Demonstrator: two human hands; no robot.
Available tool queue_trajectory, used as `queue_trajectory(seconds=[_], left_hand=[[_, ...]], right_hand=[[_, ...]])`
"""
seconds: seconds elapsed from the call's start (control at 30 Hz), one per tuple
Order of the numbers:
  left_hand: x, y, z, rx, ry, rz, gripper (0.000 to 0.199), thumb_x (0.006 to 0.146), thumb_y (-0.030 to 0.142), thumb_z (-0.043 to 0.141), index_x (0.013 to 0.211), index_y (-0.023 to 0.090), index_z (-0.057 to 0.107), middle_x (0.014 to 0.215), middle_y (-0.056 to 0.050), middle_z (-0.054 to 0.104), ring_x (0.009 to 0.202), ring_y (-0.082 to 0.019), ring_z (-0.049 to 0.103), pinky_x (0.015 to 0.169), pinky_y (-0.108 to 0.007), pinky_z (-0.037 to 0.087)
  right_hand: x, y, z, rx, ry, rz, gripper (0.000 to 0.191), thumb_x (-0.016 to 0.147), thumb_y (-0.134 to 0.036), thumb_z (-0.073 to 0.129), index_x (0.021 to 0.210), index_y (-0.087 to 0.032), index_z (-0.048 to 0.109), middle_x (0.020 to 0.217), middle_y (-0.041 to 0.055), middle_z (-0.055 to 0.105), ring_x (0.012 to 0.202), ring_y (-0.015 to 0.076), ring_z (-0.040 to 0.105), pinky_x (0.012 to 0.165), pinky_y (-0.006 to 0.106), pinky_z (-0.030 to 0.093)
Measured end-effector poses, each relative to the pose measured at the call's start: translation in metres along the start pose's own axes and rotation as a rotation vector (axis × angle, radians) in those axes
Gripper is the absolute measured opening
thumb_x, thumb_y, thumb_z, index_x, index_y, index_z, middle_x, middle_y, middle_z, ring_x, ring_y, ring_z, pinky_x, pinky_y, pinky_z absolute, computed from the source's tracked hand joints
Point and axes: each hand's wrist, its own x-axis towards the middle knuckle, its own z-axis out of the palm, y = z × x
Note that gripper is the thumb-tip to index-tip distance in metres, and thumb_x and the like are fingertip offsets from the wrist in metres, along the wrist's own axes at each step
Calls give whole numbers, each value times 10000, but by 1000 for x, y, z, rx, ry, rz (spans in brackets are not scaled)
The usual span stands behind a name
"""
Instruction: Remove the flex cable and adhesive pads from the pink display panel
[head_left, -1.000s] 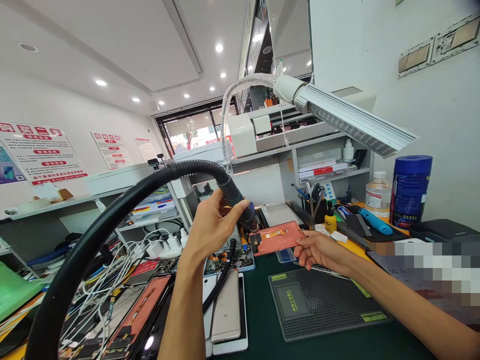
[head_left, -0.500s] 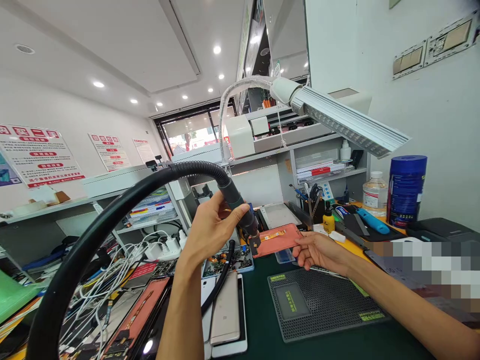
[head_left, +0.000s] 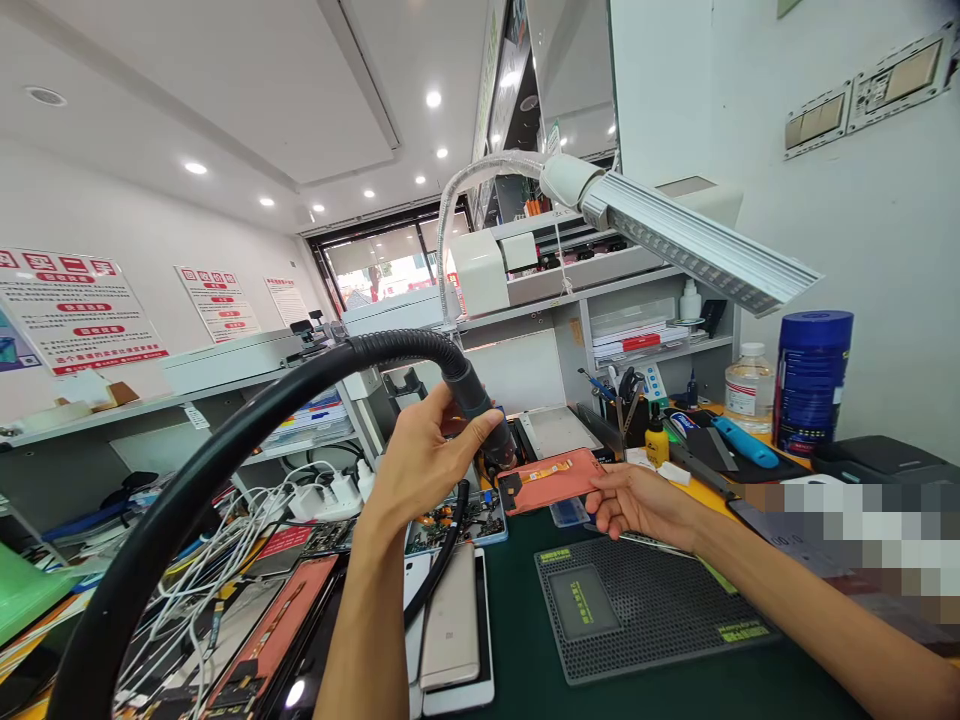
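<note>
My left hand (head_left: 420, 460) is wrapped around the dark handle of a hot air gun (head_left: 471, 392), whose thick black hose arches off to the left. The gun's nozzle points down at the far left end of a phone screen (head_left: 544, 492). That screen shows its salmon-coloured back, with an orange flex cable (head_left: 550, 470) and a black patch at the left end. My right hand (head_left: 645, 500) pinches the screen by its right end, holding it tilted above the bench. A thin metal tool (head_left: 656, 544) shows under the right hand; I cannot tell whether it is held.
A grey perforated mat (head_left: 645, 610) lies on the dark green bench surface (head_left: 517, 620). Stacked phones (head_left: 451, 625) sit by my left forearm, near tangled white cables (head_left: 225, 540). A lamp (head_left: 697, 240) hangs overhead. Bottles and a blue canister (head_left: 814, 385) stand at right.
The hot air gun's nozzle has shifted slightly up and back, so more of the black patch on the screen shows. The hose has moved a little. My right hand has stayed put.
</note>
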Motion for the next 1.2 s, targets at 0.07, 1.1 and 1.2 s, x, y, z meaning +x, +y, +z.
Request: queue_trajectory(seconds=[0.07,1.1,1.2], left_hand=[[0,0,0,-13,9,11,203,916,360,693,1041,207,646,1035,-22,750,905,-170,721,794,-299,592],[2,-6,1,51,109,41,243,938,406,651,1051,193,618,934,-12,718,845,-162,692,727,-267,551],[1,-7,-1,66,121,44,256,935,399,660,1096,201,632,955,-8,721,844,-150,684,699,-245,540]], right_hand=[[0,0,0,-1,4,-2,231,1022,-359,607,1058,-133,643,886,15,666,663,123,642,591,261,559],[-2,0,1,-23,-21,-35,228,1020,-348,611,1098,-136,636,899,17,665,664,123,643,579,254,557],[-1,1,-1,-23,-27,-29,226,1022,-350,608,1082,-134,639,880,12,664,654,121,642,571,251,555]])
